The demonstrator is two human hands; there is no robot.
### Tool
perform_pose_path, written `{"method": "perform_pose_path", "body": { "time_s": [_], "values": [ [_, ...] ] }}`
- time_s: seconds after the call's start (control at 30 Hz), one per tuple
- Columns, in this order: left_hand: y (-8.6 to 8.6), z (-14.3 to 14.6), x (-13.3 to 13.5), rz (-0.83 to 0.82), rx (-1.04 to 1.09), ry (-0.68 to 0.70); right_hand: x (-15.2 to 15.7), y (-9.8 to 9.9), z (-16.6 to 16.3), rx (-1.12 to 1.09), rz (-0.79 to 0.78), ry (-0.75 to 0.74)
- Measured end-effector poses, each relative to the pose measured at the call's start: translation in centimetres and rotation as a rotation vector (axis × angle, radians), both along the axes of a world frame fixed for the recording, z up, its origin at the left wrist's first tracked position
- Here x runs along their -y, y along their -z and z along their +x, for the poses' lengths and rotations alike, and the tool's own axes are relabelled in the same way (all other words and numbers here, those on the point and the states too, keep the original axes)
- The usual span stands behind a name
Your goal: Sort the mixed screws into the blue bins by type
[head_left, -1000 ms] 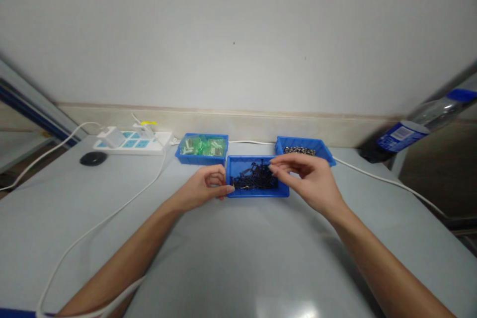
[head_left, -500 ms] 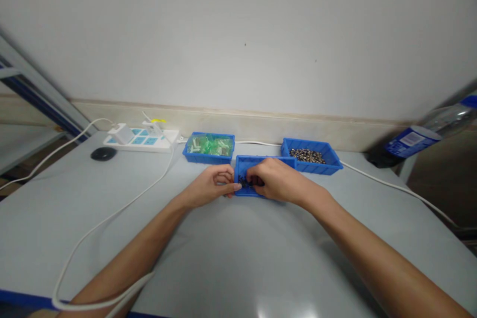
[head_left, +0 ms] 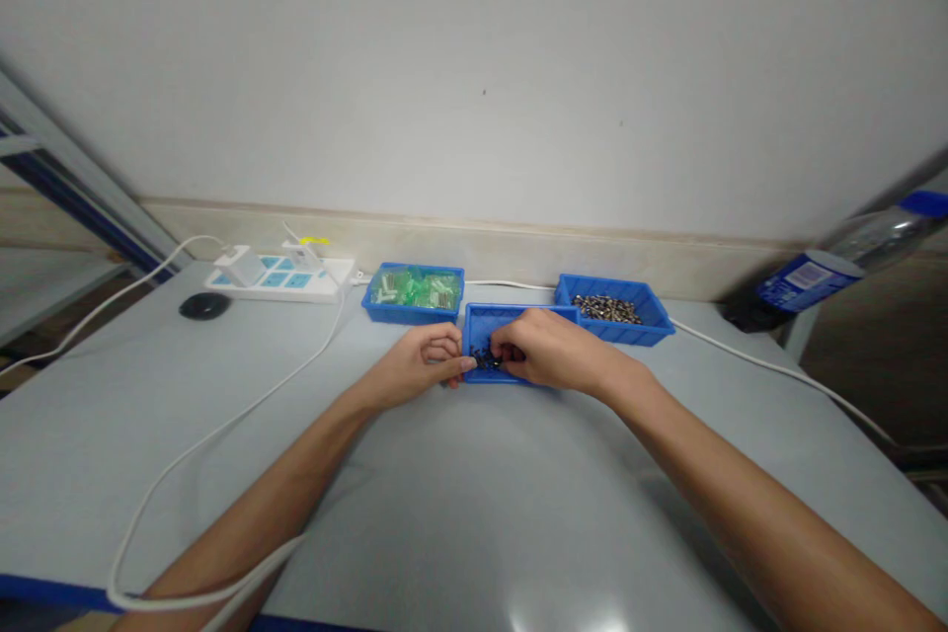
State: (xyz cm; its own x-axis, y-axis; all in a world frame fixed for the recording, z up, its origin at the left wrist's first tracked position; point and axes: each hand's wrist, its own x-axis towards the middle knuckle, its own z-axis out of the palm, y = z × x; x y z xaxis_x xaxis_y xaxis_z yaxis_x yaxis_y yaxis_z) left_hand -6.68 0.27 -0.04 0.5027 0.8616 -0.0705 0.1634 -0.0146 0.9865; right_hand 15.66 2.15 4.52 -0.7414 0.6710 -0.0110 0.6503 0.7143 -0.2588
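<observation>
A blue plastic bin (head_left: pixel 481 319) with small dark parts (head_left: pixel 485 358) at its left end lies in front of me. My left hand (head_left: pixel 426 360) holds the bin's left end, thumb over the rim and the other fingers curled outside it. Over the bin, my right hand (head_left: pixel 552 351) reaches in from the right with thumb and fingers bent together among the dark parts. Whatever lies between those fingertips is too small and hidden to make out. The right hand also covers much of the bin's right side.
Behind stand a blue bin (head_left: pixel 376 311) of green-tinted plastic bags and another blue bin (head_left: pixel 652 326) of small metal parts. A white power strip (head_left: pixel 318 291), a black disc-like object (head_left: pixel 204 306) and a white cable (head_left: pixel 244 407) lie left. A drink bottle (head_left: pixel 807 281) leans at right.
My right hand's fingers have shifted slightly right inside the bin, showing a little more of the dark parts. The left hand keeps its hold on the bin's end.
</observation>
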Motion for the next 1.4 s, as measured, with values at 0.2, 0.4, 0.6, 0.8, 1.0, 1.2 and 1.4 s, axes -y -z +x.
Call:
{"method": "perform_pose_path", "body": {
  "time_s": [0.2,0.4,0.6,0.8,1.0,1.2,1.4],
  "values": [
    [-0.2,0.2,0.2,0.027,0.002,-0.021,-0.1,-0.2,-0.6,0.051,0.094,0.002],
    [-0.1,0.2,0.1,0.048,-0.003,-0.059,0.6,0.3,1.1,-0.496,-0.304,0.16],
    [0.4,0.6,0.1,0.098,0.014,-0.084,1.9,1.8,2.0,-0.835,-0.572,0.365],
    [0.9,1.2,0.4,0.126,0.039,-0.095,1.5,1.8,1.6,-0.624,-0.286,0.26],
    [1.2,1.2,0.4,0.157,0.06,-0.086,0.5,0.4,-0.5,-0.341,-0.205,0.082],
    [1.1,1.2,0.4,0.187,0.06,-0.093,0.6,0.4,-1.2,-0.285,-0.14,0.093],
    [1.2,1.3,0.5,0.194,0.048,-0.108,1.6,1.2,0.3,-0.619,-0.397,0.283]
  ]
}}
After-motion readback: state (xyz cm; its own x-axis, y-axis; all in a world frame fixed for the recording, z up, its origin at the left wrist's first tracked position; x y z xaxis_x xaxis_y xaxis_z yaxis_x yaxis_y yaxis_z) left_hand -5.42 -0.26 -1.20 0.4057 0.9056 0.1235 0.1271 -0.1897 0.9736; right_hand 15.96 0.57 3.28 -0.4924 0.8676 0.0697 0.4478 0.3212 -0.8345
